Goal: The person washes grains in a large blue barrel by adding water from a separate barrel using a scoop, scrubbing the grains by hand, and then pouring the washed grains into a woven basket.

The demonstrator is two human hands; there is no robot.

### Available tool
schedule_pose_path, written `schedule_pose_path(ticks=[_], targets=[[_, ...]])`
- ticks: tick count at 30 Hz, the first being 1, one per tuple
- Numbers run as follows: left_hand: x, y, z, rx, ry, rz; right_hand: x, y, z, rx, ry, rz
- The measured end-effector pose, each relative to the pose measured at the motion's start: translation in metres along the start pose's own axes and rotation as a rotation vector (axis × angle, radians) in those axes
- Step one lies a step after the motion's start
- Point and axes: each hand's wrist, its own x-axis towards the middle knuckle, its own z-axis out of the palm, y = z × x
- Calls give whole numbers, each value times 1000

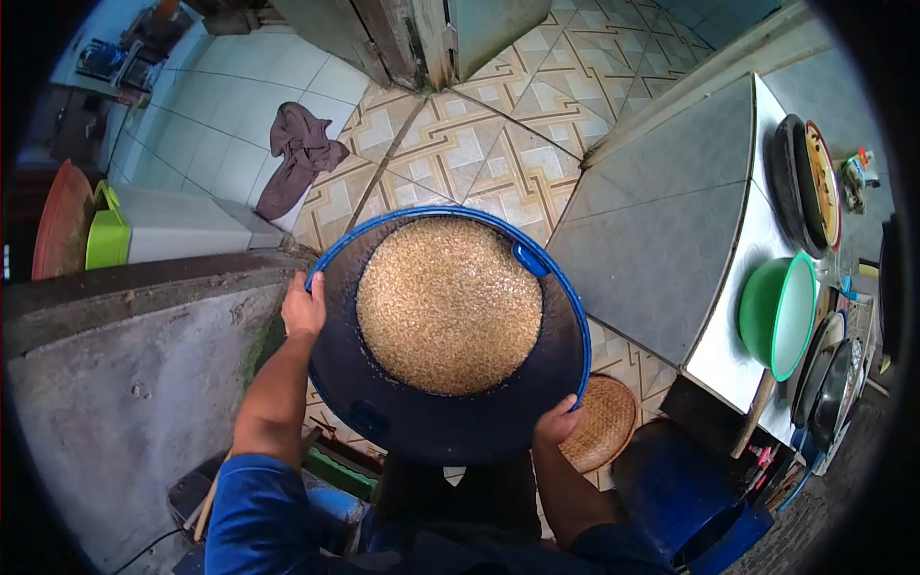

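A large dark tub with a blue rim point(460, 210) is held in front of my body, above the patterned tile floor. Pale brown grain point(449, 305) covers its bottom. My left hand point(303, 305) grips the rim at the tub's left side, thumb on top. At the lower right, my right hand point(557, 422) clasps the rim; its fingers are partly hidden. A small blue piece point(530, 259) shows inside the rim at the upper right.
A low concrete wall point(144, 359) stands at left, a tiled counter point(661, 259) with a green plastic basin point(773, 316) at right. A crumpled cloth point(298, 158) lies on the floor ahead. A woven tray point(600, 424) and a blue drum point(672, 481) are at lower right.
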Motion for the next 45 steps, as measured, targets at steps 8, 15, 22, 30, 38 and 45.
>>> schedule_pose_path(ticks=[8, 15, 22, 30, 38, 45], targets=[[9, -3, -3, -61, -84, 3, -3, -15, -5, 200, 0, 103], [9, -9, -3, -126, -112, 52, 2, -61, -22, 297, -56, 507], [18, -12, -1, -207, -180, 110, 0, -15, -7, 708, -132, 736], [64, -9, -16, -114, -237, 171, -56, -78, -17, 657, -126, 922], [108, -1, -17, -137, -144, 390, -100, -84, -10, 629, -68, 867], [105, 3, -13, -76, 6, 489, -112, -53, 6, 68, -46, 701]])
